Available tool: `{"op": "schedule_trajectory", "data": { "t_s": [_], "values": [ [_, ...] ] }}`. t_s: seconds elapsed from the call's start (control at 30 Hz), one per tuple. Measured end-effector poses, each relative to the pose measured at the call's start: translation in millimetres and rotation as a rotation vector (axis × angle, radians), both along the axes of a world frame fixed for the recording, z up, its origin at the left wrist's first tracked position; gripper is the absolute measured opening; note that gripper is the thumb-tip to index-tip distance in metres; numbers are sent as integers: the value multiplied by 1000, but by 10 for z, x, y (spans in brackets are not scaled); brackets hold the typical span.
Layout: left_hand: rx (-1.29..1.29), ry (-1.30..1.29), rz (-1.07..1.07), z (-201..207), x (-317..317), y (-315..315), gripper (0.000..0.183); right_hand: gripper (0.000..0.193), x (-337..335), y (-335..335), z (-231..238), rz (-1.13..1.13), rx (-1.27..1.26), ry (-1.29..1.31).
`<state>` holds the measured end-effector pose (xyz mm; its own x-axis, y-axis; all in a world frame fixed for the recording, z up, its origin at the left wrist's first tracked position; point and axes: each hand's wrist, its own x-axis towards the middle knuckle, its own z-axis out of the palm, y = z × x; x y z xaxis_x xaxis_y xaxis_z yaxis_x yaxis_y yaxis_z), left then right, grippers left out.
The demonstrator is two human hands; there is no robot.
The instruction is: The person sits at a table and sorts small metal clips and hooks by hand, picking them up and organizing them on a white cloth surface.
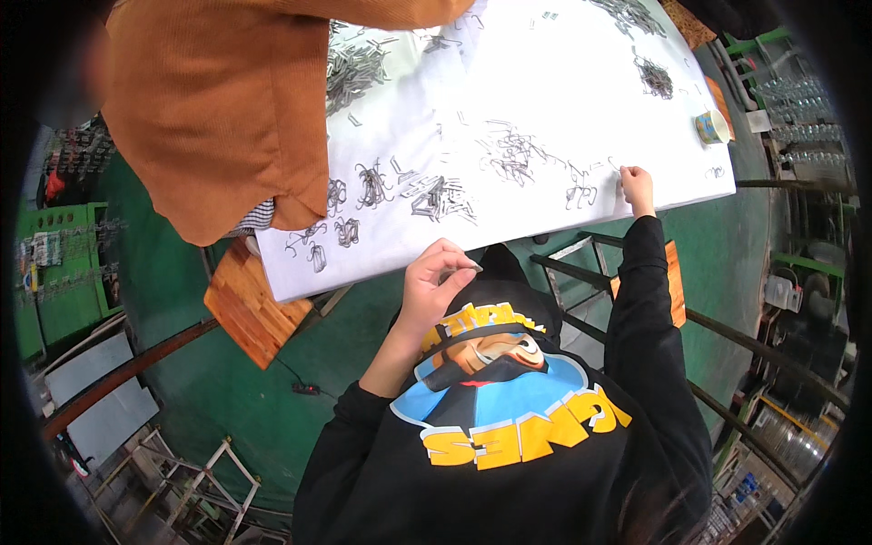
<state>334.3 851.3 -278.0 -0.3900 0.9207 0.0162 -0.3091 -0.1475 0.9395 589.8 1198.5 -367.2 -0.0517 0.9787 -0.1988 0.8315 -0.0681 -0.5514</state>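
My left hand (434, 280) is held in front of the table's near edge, thumb and fingers pinched on a small pale grey strip (475, 266). Over the right part of the white tabletop (563, 82), my right hand (639, 189) is closed at the fingertips. A thin curved wire shows beside those fingertips; whether they grip it I cannot make out. Just left of this hand lie scattered dark wire hooks (581, 193). A looser tangle of hooks (511, 154) spreads toward the middle. Nearer my left hand is a heap of short grey metal strips (440, 197).
Beside me at the left, a person in a brown jacket (218, 109) leans over the table. Bunches of hooks (371, 184) and a bigger strip pile (354, 74) lie near them. A paper cup (712, 127) stands at the right edge. A wooden stool (254, 304) is below the left corner.
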Motion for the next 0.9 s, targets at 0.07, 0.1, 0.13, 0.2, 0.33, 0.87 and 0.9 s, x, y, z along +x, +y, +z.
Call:
{"op": "schedule_trajectory", "data": {
  "t_s": [0.07,0.1,0.13,0.2,0.33,0.87,0.9],
  "values": [
    [4,0,-5,11,9,18,5,23,-12,-88,-48,81,394,-247],
    [6,2,-7,15,8,24,5,22,-104,-131,-36,188,431,-171],
    [12,6,-11,9,8,36,5,21,-256,-197,1,291,467,-94],
    [23,12,-15,-7,17,55,5,18,-638,-404,149,484,415,-54],
    [34,27,-23,-4,25,69,4,13,-1229,-700,293,693,320,-292],
    [12,52,5,14,0,-8,5,11,-1448,-372,277,822,-302,121],
    [10,48,5,20,-4,-14,5,11,-1451,-479,457,714,-397,223]
  ]
}}
